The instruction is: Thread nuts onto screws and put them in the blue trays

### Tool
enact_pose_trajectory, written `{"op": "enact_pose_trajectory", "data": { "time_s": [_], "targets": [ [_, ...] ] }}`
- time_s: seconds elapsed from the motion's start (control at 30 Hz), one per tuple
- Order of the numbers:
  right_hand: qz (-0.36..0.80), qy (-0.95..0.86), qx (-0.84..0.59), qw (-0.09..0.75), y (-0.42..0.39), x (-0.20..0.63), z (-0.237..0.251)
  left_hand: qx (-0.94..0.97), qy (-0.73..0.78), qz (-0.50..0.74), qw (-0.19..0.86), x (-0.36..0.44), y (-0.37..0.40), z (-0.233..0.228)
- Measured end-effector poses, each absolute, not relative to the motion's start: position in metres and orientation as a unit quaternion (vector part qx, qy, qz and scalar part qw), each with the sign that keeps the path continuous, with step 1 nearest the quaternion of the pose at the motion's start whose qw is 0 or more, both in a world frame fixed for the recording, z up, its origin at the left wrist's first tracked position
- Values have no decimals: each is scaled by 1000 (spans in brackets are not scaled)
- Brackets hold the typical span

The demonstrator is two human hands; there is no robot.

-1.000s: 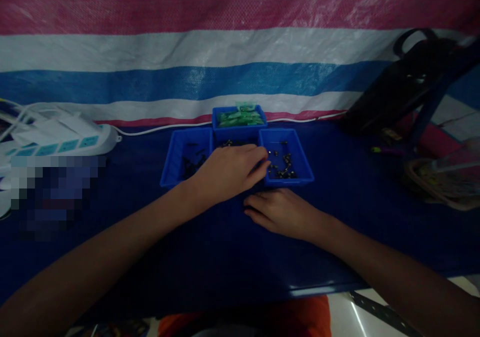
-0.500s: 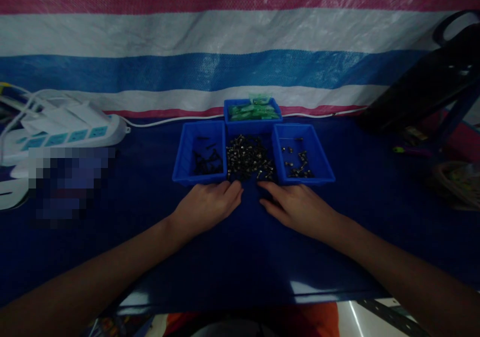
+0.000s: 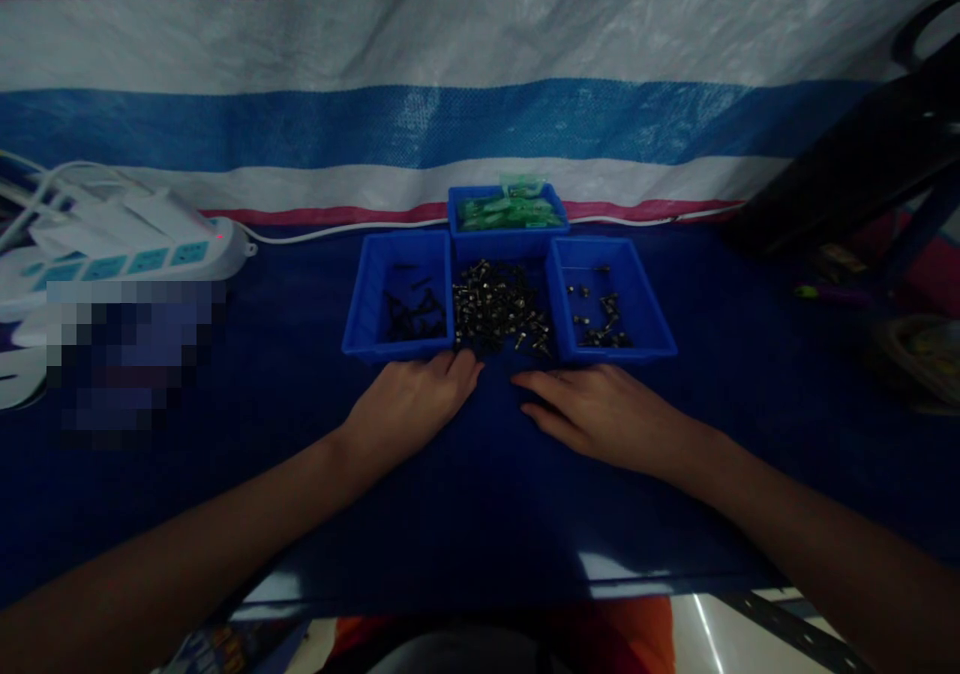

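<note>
Those screw-like bits (image 3: 495,299) are heaped between the left bin (image 3: 397,351) and right bin (image 3: 619,354), probably light and slippery, so pinch a shank. Your left hand (image 3: 409,399) has fingers bunched, your right hand (image 3: 604,414) slightly parted; can't tell if either's gripping anything.

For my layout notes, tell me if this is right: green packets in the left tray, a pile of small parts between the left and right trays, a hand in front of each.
One slip: the head view shows the green packets in the back tray, not the left tray. The pile of small parts, left hand and right hand are as you said.
</note>
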State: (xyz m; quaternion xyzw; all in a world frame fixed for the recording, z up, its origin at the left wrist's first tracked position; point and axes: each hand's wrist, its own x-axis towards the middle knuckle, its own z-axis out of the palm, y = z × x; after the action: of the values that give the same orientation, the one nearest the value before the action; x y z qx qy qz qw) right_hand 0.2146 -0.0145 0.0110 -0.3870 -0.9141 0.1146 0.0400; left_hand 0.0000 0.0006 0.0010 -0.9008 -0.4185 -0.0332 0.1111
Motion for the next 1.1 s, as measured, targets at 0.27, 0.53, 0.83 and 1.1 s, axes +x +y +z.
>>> {"op": "enact_pose_trajectory", "data": {
  "time_s": [0.27,0.53,0.83,1.1],
  "targets": [
    [114,-915,-384,42,-15,215,11,-894,-444,-30,57,0,2,-4],
    [150,-891,-424,65,-14,215,10,-898,-428,-72,68,0,-7,2],
    [194,-893,-399,79,-13,215,13,-949,-278,-145,-9,0,-4,-5],
    [194,-892,-402,70,-13,215,13,-947,-291,-114,-70,2,0,-3]
  ]
}}
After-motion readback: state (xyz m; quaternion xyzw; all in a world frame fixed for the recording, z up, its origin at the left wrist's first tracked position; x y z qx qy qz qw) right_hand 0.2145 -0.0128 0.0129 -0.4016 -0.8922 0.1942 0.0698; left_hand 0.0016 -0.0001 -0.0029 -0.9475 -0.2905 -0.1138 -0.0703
